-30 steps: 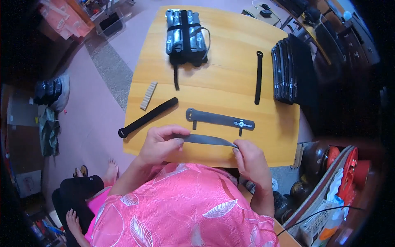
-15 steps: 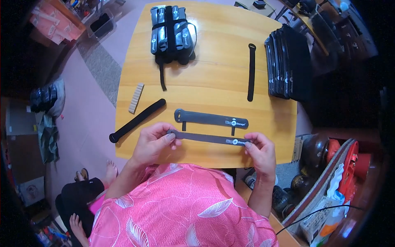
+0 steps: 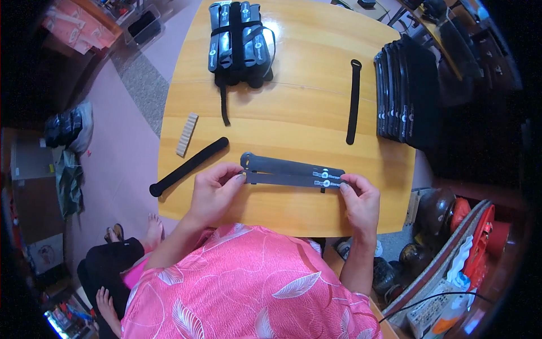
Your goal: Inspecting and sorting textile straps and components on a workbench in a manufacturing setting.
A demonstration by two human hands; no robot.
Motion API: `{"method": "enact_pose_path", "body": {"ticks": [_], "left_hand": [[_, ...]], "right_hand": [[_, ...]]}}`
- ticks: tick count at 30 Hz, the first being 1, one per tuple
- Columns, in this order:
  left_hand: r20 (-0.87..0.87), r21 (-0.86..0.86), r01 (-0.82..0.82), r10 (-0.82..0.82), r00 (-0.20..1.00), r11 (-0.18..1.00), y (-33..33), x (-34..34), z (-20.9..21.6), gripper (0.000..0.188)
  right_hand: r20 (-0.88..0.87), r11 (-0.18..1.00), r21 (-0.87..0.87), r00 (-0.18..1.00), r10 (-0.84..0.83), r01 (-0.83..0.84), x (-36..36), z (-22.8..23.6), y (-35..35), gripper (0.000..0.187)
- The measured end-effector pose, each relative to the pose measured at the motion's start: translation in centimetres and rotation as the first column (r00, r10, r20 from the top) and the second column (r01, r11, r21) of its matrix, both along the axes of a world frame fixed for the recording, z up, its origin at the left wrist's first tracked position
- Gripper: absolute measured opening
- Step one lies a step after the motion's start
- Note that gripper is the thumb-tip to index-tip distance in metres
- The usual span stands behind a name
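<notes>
My left hand (image 3: 219,189) pinches the left end of a dark grey hook-and-loop strap (image 3: 285,180), and my right hand (image 3: 360,198) pinches its right end, so it is stretched level between them. Right behind it lies a second grey strap (image 3: 282,165) with a slotted round end at the left; the held strap overlaps its front edge. Whether the two touch cannot be seen. The tip of a small dark tab (image 3: 323,190) pokes out below the held strap near my right hand. Left of my left hand, a black strap (image 3: 189,167) lies slanted on the table.
Beyond the black strap is a small ridged tan strip (image 3: 187,134). A strapped bundle of rolled grey straps (image 3: 238,45) stands at the far left of the wooden table (image 3: 293,107). Another black strap (image 3: 354,101) and a stack of dark straps (image 3: 403,93) are on the right. Another person (image 3: 107,271) sits at lower left.
Both hands have moved the held strap away from me, up against or over the front edge of the strap on the table. It now covers most of the small dark tabs.
</notes>
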State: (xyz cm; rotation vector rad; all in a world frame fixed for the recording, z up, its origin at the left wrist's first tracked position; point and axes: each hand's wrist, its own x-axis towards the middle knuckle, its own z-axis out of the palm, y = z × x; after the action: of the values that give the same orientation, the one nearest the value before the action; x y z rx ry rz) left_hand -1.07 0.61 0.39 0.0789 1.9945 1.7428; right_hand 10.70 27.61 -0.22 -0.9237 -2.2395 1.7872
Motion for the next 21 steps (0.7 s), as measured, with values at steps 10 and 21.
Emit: {"method": "enact_pose_path", "body": {"ticks": [10, 21], "left_hand": [[-0.42, -0.32, 0.03, -0.171, 0.891, 0.947, 0.5, -1.6, -1.2, 0.011], [-0.229, -0.352, 0.008, -0.094, 0.969, 0.936, 0.7, -1.6, -1.5, 0.011]], "right_hand": [[0.112, 0.998, 0.058, 0.993, -0.029, 0.023, -0.9, -0.1, 0.2, 0.015], [0.122, 0.992, 0.086, 0.988, -0.099, 0.089, -1.2, 0.2, -0.5, 0.013]]}}
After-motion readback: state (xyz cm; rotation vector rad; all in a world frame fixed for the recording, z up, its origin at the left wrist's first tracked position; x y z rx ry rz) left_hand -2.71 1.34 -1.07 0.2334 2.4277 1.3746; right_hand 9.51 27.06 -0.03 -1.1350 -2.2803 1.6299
